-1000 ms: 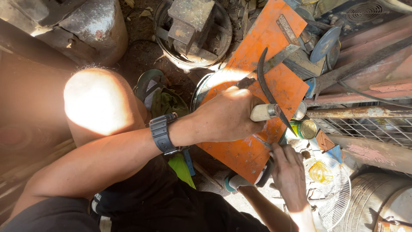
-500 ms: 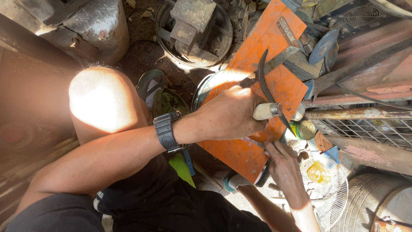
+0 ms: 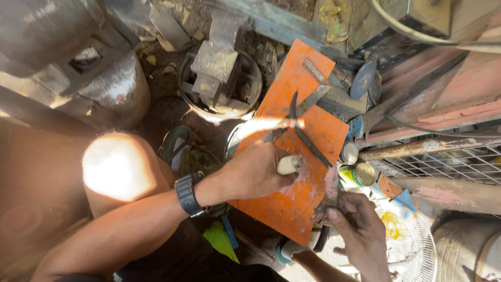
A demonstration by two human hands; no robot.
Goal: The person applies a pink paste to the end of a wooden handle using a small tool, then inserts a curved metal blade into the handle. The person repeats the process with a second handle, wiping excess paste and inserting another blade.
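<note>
The right hand [image 3: 350, 222] has shifted lower along the orange board [image 3: 302, 156].

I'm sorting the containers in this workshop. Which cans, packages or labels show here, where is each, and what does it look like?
Small can: right of the orange board, round, silvery top.
Second can: just below the first, on its side, gold lid, yellow and green label.
No signs or screens visible.

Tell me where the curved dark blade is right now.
In the head view, the curved dark blade lies on the orange board, right of centre, just above the left hand.
</note>
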